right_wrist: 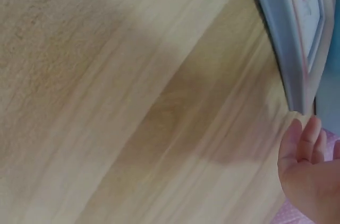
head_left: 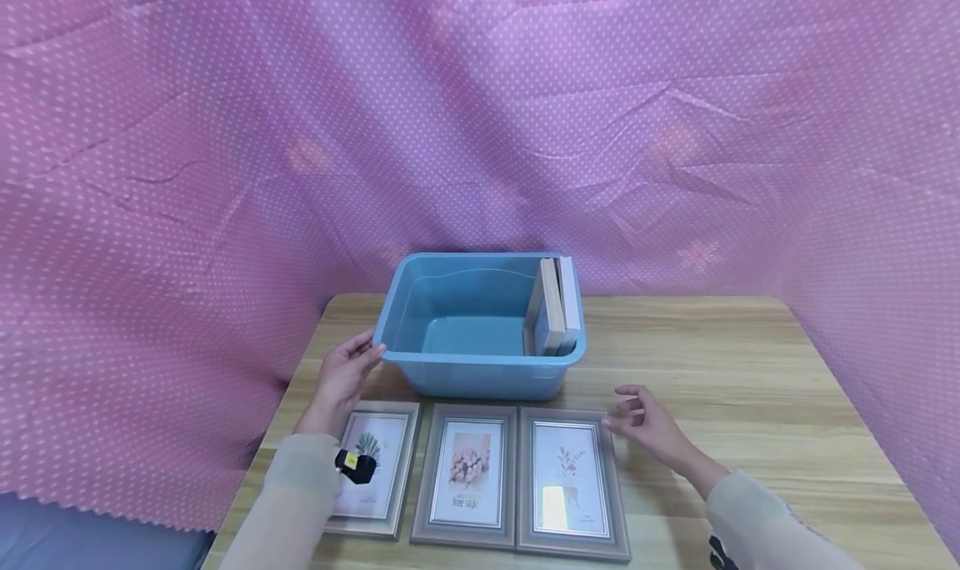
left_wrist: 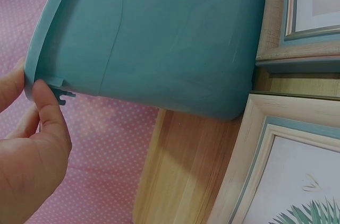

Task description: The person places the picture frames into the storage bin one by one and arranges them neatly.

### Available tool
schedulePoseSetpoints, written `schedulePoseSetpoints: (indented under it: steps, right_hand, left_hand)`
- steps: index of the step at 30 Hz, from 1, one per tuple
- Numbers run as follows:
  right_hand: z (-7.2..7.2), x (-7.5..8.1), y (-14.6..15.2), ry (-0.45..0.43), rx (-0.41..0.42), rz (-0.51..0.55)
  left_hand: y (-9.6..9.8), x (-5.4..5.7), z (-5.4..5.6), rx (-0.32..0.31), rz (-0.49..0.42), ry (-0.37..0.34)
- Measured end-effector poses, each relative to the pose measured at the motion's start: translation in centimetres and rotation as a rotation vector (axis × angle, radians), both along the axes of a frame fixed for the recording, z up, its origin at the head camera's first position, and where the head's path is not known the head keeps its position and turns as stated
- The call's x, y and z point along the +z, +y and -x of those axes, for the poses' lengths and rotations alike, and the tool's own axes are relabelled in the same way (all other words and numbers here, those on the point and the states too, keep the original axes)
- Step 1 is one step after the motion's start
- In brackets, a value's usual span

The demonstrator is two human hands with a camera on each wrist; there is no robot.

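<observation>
A blue plastic tub (head_left: 480,380) stands at the back of the table, two frame-like pieces (head_left: 552,320) upright against its right wall. My left hand (head_left: 341,384) pinches the tub's left front corner, thumb and fingers on either side of the rim (left_wrist: 35,54). In front of the tub lie three picture frames face up: one with a green plant (head_left: 372,470), a middle one with flowers (head_left: 469,474) and a right one with a leafy sprig (head_left: 570,478). My right hand (head_left: 651,428) holds nothing, its loosely bent fingers close by the right frame's upper right corner.
The light wooden table (head_left: 750,387) stretches out to the right of the tub and frames. Pink dotted cloth (head_left: 487,137) hangs behind and at both sides. Black wrist devices show at both sleeves. Light glares on the right frame's glass.
</observation>
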State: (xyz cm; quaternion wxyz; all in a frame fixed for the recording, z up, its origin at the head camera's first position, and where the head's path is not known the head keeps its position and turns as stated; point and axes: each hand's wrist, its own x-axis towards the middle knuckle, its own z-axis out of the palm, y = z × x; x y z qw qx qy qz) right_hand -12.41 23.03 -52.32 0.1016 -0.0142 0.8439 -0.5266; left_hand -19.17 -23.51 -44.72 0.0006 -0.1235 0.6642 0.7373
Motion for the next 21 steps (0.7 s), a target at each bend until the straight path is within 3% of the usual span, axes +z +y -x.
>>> schedulePoseSetpoints:
  steps: [12,21]
  right_hand:
    - [0.2,-2.9,0.0,-0.139,0.014,-0.016]
    - [0.5,-3.3,-0.6,-0.114,0.003,-0.106]
  left_hand:
    - [0.1,-0.1,0.1,0.010,-0.009,0.017]
    - [0.0,-0.1,0.1,0.002,-0.054,0.025]
